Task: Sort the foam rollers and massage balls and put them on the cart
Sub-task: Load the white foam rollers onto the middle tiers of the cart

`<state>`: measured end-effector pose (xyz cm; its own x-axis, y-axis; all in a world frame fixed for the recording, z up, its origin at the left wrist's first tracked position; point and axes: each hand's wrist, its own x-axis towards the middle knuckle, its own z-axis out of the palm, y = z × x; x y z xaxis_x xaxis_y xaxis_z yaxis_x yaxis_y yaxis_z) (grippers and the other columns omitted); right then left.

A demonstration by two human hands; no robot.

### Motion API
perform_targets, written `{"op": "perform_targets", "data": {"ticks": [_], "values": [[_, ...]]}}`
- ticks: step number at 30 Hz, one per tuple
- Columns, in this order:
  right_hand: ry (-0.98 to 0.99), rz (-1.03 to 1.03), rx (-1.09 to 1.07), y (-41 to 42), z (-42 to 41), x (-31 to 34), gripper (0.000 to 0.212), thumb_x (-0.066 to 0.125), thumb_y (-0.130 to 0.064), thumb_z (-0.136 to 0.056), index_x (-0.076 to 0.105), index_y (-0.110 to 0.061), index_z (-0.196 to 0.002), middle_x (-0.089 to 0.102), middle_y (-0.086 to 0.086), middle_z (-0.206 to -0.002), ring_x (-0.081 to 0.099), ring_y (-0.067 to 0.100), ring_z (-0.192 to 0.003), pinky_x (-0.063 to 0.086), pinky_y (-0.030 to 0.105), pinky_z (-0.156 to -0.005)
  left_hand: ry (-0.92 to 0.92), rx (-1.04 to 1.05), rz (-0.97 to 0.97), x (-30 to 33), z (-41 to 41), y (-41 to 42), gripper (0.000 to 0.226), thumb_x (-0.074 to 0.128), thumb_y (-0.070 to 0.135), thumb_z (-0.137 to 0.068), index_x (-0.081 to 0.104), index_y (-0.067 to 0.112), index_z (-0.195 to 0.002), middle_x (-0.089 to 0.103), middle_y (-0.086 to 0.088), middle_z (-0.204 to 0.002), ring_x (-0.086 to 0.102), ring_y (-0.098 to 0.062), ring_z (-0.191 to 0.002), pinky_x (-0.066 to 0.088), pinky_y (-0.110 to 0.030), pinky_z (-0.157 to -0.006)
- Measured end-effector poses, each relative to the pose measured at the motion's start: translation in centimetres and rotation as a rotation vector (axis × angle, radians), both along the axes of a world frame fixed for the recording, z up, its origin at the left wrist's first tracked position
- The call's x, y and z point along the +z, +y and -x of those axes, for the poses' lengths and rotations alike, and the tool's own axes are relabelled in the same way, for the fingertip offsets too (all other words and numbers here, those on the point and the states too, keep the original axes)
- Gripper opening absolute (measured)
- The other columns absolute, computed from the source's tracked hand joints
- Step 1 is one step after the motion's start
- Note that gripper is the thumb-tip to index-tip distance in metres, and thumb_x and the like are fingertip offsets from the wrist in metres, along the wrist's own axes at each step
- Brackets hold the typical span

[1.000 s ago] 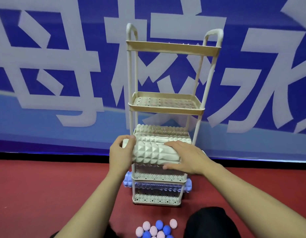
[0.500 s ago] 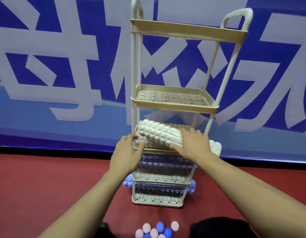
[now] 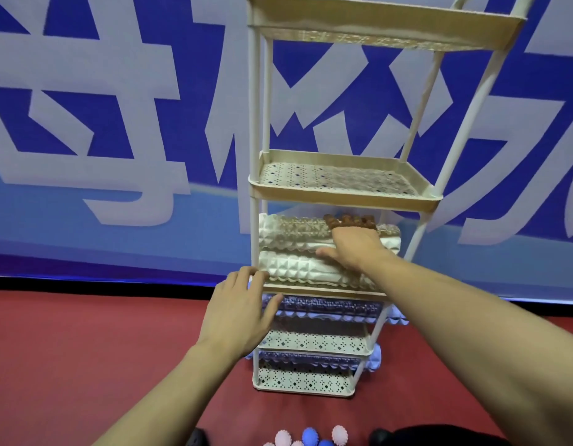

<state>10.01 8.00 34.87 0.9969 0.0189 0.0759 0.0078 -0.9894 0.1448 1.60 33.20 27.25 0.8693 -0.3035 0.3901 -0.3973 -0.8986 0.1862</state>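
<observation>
Rollers first: the white foam roller [image 3: 310, 268] you carried a second ago now lies on the cart [image 3: 343, 201]'s third shelf, in front of another white one. Your right hand [image 3: 352, 249] rests flat on top, fingers reaching between the rollers; your left hand [image 3: 240, 310] is relaxed at the shelf's corner — holding nothing. Massage balls [image 3: 307, 437] wait on the floor — likely your next job.
</observation>
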Motion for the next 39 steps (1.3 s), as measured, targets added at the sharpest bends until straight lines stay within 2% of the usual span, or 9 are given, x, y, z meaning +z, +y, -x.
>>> {"op": "perform_targets", "data": {"ticks": [8, 13, 16, 18, 21, 24, 28, 32, 39], "values": [[0.127, -0.065, -0.022, -2.1, -1.8, -0.9, 0.066, 0.051, -0.035, -0.102, 0.021, -0.018, -0.159, 0.03, 0.016, -0.161, 0.035, 0.036, -0.144, 0.032, 0.043, -0.115, 0.05, -0.009, -0.032, -1.4, 0.0, -0.4, 0.048, 0.042, 0.057, -0.1, 0.053, 0.025, -0.133, 0.052, 0.003, -0.133, 0.052, -0.022, -0.119, 0.044, -0.035, -0.096], [0.151, -0.116, -0.005, -2.2, -1.6, -1.3, 0.057, 0.047, -0.027, -0.104, 0.028, -0.012, -0.156, 0.032, 0.017, -0.16, 0.037, 0.035, -0.143, 0.034, 0.041, -0.113, 0.055, -0.02, -0.038, -1.3, 0.6, -1.2, 0.046, 0.042, 0.057, -0.1, 0.054, 0.024, -0.129, 0.053, 0.003, -0.132, 0.053, -0.023, -0.118, 0.045, -0.036, -0.095], [0.118, -0.149, 0.002, -2.2, -0.6, -1.3, 0.036, 0.043, -0.039, -0.103, 0.058, -0.013, -0.125, 0.059, 0.017, -0.134, 0.056, 0.037, -0.12, 0.047, 0.043, -0.092, 0.06, -0.025, -0.04, -1.2, 1.1, -1.5, 0.046, 0.042, 0.058, -0.1, 0.054, 0.024, -0.129, 0.052, 0.003, -0.134, 0.053, -0.023, -0.118, 0.046, -0.036, -0.094], [0.035, -0.167, 0.034, -2.0, 0.7, -1.4, 0.033, 0.039, -0.048, -0.103, 0.054, -0.019, -0.105, 0.066, 0.014, -0.112, 0.062, 0.037, -0.102, 0.045, 0.043, -0.078, 0.071, -0.028, -0.035, -1.2, 1.5, -1.7, 0.048, 0.043, 0.057, -0.099, 0.053, 0.024, -0.132, 0.051, 0.003, -0.135, 0.053, -0.024, -0.119, 0.046, -0.036, -0.095], [-0.133, -0.206, 0.161, -2.0, 3.7, -2.2, 0.046, 0.039, -0.048, -0.103, 0.047, -0.02, -0.139, 0.057, 0.009, -0.128, 0.054, 0.033, -0.117, 0.042, 0.045, -0.097, 0.083, -0.021, -0.039, -1.0, 2.2, -2.4, 0.047, 0.041, 0.057, -0.1, 0.051, 0.024, -0.132, 0.05, 0.002, -0.135, 0.052, -0.024, -0.118, 0.045, -0.036, -0.095], [-0.165, -0.34, 0.206, -2.7, 8.0, -3.9, 0.052, 0.043, -0.044, -0.103, 0.039, -0.023, -0.151, 0.04, 0.0, -0.154, 0.036, 0.022, -0.141, 0.026, 0.037, -0.117, 0.082, -0.038, -0.011, -0.6, 3.4, -4.0, 0.049, 0.04, 0.057, -0.1, 0.051, 0.023, -0.133, 0.052, 0.002, -0.131, 0.052, -0.023, -0.117, 0.045, -0.035, -0.095], [-0.154, -0.423, 0.104, -5.7, 14.2, -6.8, 0.05, 0.047, -0.046, -0.102, 0.044, -0.026, -0.148, 0.042, -0.006, -0.154, 0.038, 0.015, -0.141, 0.028, 0.032, -0.115, 0.085, -0.09, 0.058, 0.2, 5.8, -7.9, 0.05, 0.043, 0.057, -0.099, 0.052, 0.023, -0.134, 0.054, 0.002, -0.126, 0.053, -0.023, -0.116, 0.043, -0.037, -0.096], [-0.099, -0.462, -0.072, -10.6, 19.9, -9.6, 0.047, 0.048, -0.046, -0.101, 0.046, -0.028, -0.145, 0.049, -0.008, -0.146, 0.049, 0.02, -0.131, 0.04, 0.038, -0.107, 0.109, -0.192, 0.079, 0.7, 8.2, -13.1, 0.05, 0.043, 0.055, -0.099, 0.051, 0.021, -0.134, 0.052, -0.001, -0.127, 0.051, -0.025, -0.116, 0.044, -0.039, -0.095], [0.025, -0.51, -0.357, -19.3, 29.8, -16.0, 0.053, 0.04, -0.054, -0.101, 0.039, -0.031, -0.149, 0.043, -0.01, -0.15, 0.046, 0.017, -0.134, 0.037, 0.038, -0.11, 0.187, -0.415, 0.101, -0.7, 13.3, -24.1, 0.05, 0.046, 0.056, -0.098, 0.055, 0.021, -0.132, 0.053, -0.001, -0.128, 0.052, -0.026, -0.114, 0.044, -0.04, -0.097]]}}
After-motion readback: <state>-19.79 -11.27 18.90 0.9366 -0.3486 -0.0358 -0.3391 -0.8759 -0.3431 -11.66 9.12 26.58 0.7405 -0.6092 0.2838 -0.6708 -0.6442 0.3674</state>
